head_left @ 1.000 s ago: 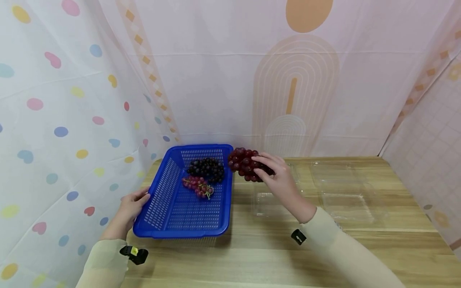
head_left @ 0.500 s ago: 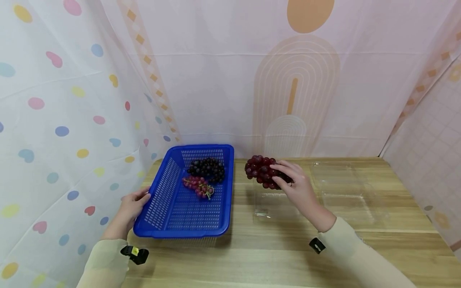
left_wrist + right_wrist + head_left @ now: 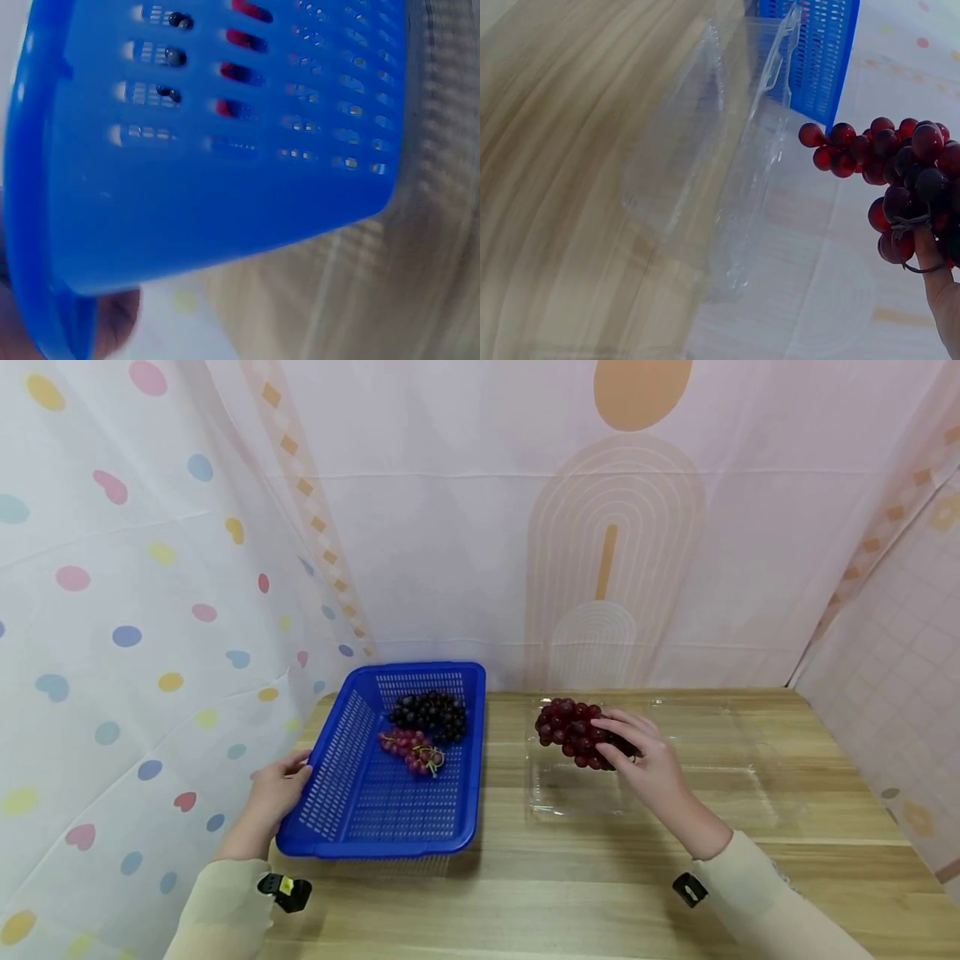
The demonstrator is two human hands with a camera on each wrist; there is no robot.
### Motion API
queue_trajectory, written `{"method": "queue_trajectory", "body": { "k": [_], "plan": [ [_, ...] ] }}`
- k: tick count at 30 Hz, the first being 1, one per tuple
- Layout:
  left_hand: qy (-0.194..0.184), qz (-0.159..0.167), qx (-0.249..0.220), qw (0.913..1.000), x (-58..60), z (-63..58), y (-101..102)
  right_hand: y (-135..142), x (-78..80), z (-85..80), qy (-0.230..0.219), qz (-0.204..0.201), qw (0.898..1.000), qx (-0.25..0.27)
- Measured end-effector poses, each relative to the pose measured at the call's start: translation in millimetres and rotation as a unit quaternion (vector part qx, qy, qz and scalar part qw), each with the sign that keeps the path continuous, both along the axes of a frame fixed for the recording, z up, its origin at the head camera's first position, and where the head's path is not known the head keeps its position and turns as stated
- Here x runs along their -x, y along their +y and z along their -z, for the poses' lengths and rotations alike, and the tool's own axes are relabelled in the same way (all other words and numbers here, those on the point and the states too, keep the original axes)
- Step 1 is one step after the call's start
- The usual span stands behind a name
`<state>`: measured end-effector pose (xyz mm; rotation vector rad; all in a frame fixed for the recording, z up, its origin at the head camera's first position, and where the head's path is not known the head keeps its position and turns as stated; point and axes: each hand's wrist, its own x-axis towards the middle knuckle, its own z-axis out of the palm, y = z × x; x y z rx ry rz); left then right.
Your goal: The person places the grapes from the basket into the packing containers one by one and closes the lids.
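Note:
My right hand grips a bunch of dark red grapes between thumb and fingers. The bunch hangs over a clear plastic box on the table; the right wrist view shows the grapes apart from the box's rim. At the left, my left hand holds the side rim of a blue plastic basket, with fingertips showing under the rim in the left wrist view. Inside the basket lie a bunch of black grapes and a smaller bunch of pinkish-red grapes with green stems.
The clear box's other half, seemingly its lid, spreads to the right on the wooden table. A pale printed curtain hangs behind the table, and a dotted one stands close beyond my left hand.
My right hand has carried the red grapes rightward and down, from beside the basket's rim to over the clear box. The left hand and basket stay in place.

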<state>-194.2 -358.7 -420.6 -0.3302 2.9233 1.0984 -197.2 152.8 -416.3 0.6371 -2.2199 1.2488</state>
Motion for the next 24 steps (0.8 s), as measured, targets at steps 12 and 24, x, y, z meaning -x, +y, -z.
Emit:
{"method": "queue_trajectory", "body": {
  "k": [12,24],
  "plan": [
    [0.194,0.015,0.085,0.9772,3.2,-36.0,83,8,0.3,5.5,0.019,-0.005,1.000,-0.017],
    [0.226,0.181,0.043,0.9561,-12.8,-50.6,206,10,3.0,14.4,0.035,-0.016,0.999,-0.037]
  ]
}}
